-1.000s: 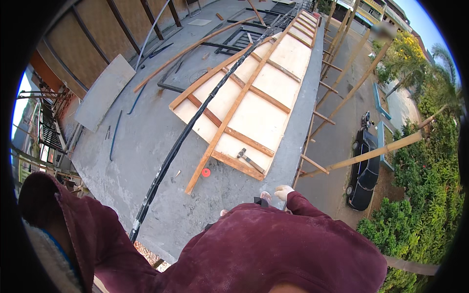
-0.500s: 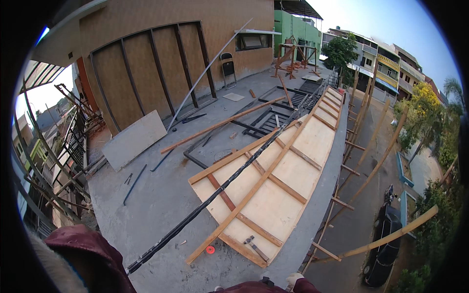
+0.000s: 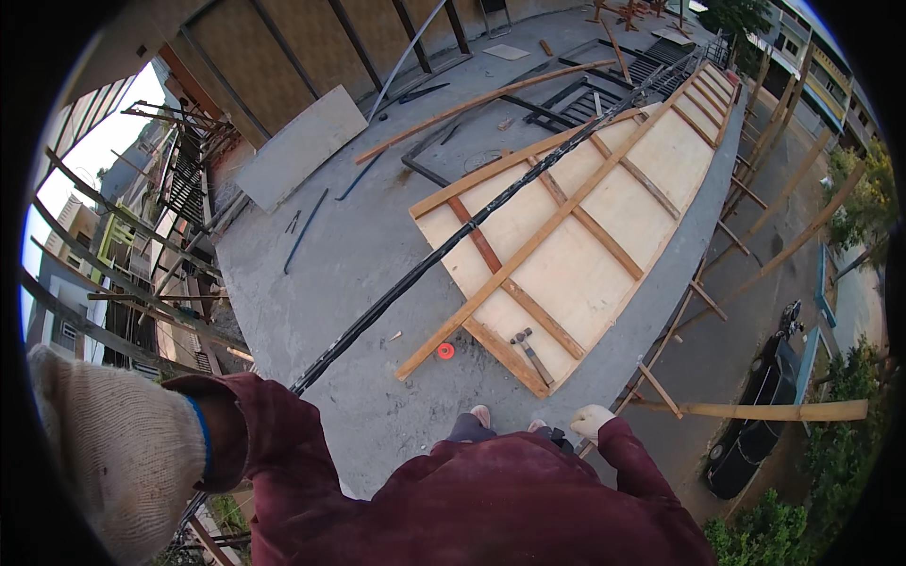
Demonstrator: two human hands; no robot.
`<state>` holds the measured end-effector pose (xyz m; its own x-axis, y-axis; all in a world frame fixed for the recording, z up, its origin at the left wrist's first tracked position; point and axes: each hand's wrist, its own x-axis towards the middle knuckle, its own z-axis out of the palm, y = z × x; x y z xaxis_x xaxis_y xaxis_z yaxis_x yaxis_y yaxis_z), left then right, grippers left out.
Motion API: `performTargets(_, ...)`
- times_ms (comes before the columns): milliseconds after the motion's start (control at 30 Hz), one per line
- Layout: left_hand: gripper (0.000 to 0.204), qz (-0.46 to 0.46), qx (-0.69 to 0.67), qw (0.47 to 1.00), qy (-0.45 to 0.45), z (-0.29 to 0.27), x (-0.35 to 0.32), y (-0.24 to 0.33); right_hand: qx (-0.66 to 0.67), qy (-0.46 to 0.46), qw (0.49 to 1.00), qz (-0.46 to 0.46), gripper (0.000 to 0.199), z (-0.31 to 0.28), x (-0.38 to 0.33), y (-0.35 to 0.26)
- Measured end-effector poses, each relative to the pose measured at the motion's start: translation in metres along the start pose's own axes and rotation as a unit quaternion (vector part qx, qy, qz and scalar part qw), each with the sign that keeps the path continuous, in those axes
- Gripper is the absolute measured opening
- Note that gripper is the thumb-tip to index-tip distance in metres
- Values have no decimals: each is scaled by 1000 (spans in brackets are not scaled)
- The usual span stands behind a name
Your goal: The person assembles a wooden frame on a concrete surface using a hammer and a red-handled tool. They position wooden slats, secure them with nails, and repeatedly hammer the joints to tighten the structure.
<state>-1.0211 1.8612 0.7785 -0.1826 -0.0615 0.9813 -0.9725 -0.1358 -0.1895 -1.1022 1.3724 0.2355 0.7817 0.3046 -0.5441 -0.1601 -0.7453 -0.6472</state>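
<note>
Presently, hands well apart: cream-gloved left hand (image 3: 127,453) raised, cream-gloved right hand (image 3: 593,420) low; whether either grips anything, cannot tell. Ahead of right hand: grey-headed, straight-handled hammer (image 3: 534,356) on pale, timber-ribbed plywood panel (image 3: 576,286). Hammer likely rigid, head-heavy: hold handle; panel probably stiff, unwieldy: hold ribs (image 3: 609,243).

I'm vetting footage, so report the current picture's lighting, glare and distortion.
Head view: soft daylight, no hard shadows on the grey concrete floor; head view: pale sky at upper left looks washed out; head view: fisheye distortion seemingly bows the right edge of the pale plywood panel with brown battens, and the left hand, gloved in cream knit, looms large near the rim.
</note>
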Motion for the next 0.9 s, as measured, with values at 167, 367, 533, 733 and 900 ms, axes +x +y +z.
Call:
performTargets(167,54,-438,-136,856,-241,77,-144,-32,-149,-110,974,128,45,9,-1,-54)
performTargets(367,59,-595,-146,456,-645,51,-427,23,-68,-205,976,-29,45,85,28,-4)
performTargets(533,60,-581,-143,299,-743,3,-582,78,45,-185,981,29,26,80,-1,-47)
performTargets(733,58,-686,-147,261,-663,-33,-614,97,386,-130,901,153,22,-4,-61,-214)
performTargets(900,49,-727,-250,302,-564,-4,-589,132,-20,-174,983,47,27,84,-55,-100)
